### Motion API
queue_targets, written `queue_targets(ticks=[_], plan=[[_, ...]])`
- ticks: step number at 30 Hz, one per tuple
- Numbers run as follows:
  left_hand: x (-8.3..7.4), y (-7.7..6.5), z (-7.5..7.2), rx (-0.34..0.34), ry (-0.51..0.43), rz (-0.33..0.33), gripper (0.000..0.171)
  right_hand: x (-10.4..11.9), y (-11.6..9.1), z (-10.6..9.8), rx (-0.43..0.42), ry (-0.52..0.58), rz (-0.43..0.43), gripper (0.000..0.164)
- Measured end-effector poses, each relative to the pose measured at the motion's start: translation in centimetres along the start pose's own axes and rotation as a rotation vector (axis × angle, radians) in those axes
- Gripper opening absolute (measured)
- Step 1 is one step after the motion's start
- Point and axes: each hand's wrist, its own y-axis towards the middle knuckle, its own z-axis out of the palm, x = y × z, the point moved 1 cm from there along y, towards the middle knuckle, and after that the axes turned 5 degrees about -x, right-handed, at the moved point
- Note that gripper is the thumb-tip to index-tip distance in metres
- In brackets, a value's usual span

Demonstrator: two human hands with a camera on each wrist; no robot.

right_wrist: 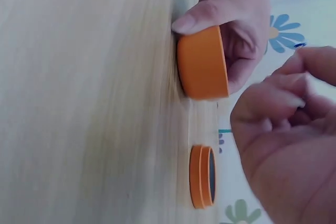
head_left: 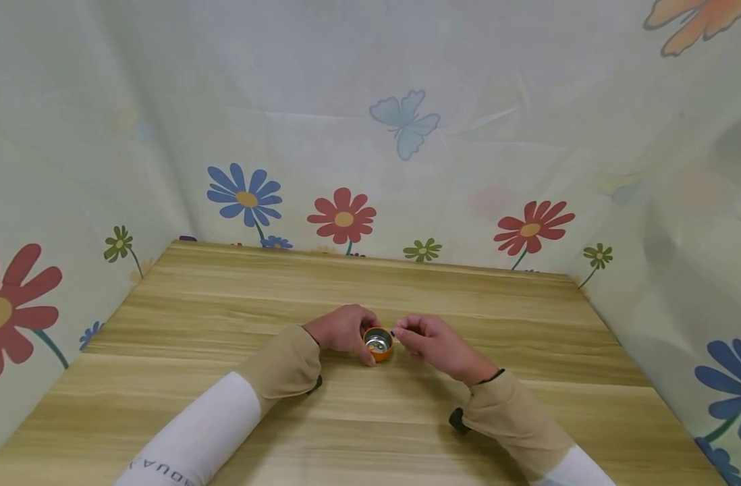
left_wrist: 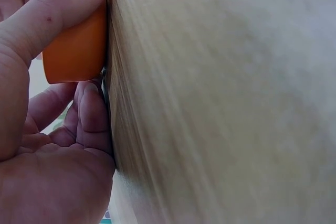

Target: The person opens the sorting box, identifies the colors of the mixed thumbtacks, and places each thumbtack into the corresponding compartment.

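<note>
A small round orange cup [head_left: 382,356] with a shiny metal inside stands upright on the wooden table. My left hand [head_left: 343,329] grips it from the left, thumb at the near side and fingers around the far side. Several small coloured pieces [head_left: 378,346] lie on the cup's bottom. Just right of the rim, my right hand [head_left: 436,345] pinches a tiny dark blue piece [right_wrist: 300,45] between thumb and forefinger; its kind is too small to make out. In the left wrist view, the cup's orange wall [left_wrist: 76,51] shows between thumb and fingers.
An orange ring-shaped lid [right_wrist: 196,177] with a dark inside lies on the table near the cup in the right wrist view; the right hand hides it in the head view. Wood-grain tabletop [head_left: 346,432] extends all round, with flowered cloth walls [head_left: 322,148] at the back and sides.
</note>
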Motion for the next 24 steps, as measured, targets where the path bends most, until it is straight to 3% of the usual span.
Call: queue_targets(ticks=[6, 10, 16, 24], plan=[[0.2, 0.1, 0.1, 0.0, -0.011, -0.011, 0.046, -0.2, -0.1, 0.4, 0.151, 0.447, 0.008, 0.025], [0.2, 0.1, 0.1, 0.0, -0.006, -0.012, 0.046, 0.1, -0.1, 0.7, 0.273, 0.662, -0.034, 0.017], [0.1, -0.1, 0.0, -0.002, -0.005, -0.006, 0.047, 1.3, -0.4, 1.4, 0.387, 0.832, -0.107, 0.026], [0.1, 0.1, 0.1, -0.009, 0.023, -0.015, 0.045, 3.8, -0.8, 2.7, 0.493, 0.93, -0.205, 0.027]])
